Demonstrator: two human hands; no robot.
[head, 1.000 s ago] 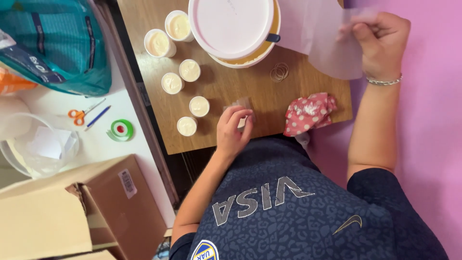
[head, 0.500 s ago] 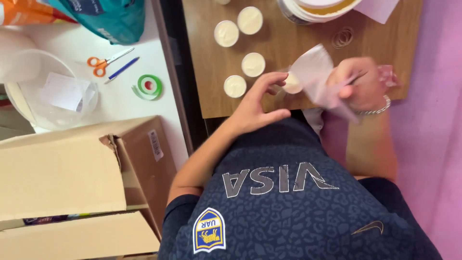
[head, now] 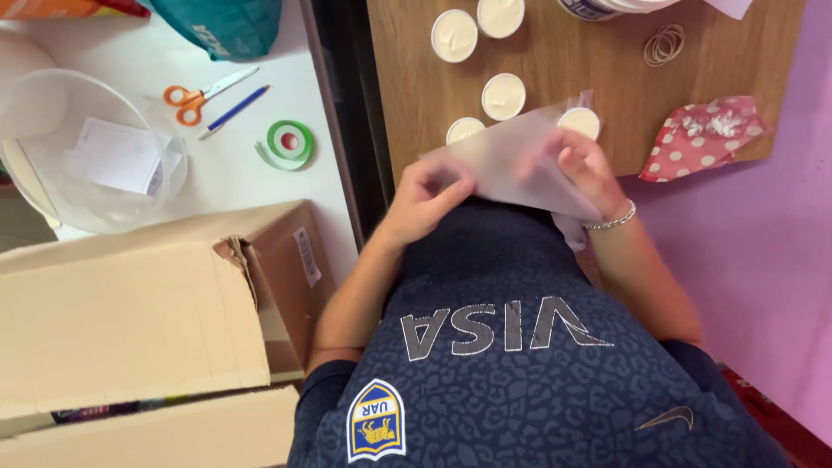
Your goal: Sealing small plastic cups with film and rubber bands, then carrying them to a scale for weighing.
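Note:
My left hand (head: 426, 195) and my right hand (head: 583, 166), which wears a thin bracelet, both grip a translucent sheet of paper (head: 511, 160) at the near edge of a wooden board (head: 607, 78). The left pinches the sheet's left corner and the right holds its right side. Several small white cups filled with pale cream stand on the board beyond the sheet, such as one (head: 503, 95) in the middle and one (head: 579, 121) right at my right fingers. Another cup (head: 465, 130) is partly hidden by the sheet.
Rubber bands (head: 666, 43) and a red polka-dot cloth (head: 702, 134) lie on the board's right side. On the white table to the left are orange-handled scissors (head: 195, 94), a blue pen (head: 232, 111), green tape (head: 289, 141) and a clear bowl (head: 87, 156). An open cardboard box (head: 130, 321) stands near left.
My right hand brought the sheet down from the far right to in front of my body. My left hand left the cups and took hold of the sheet's other side.

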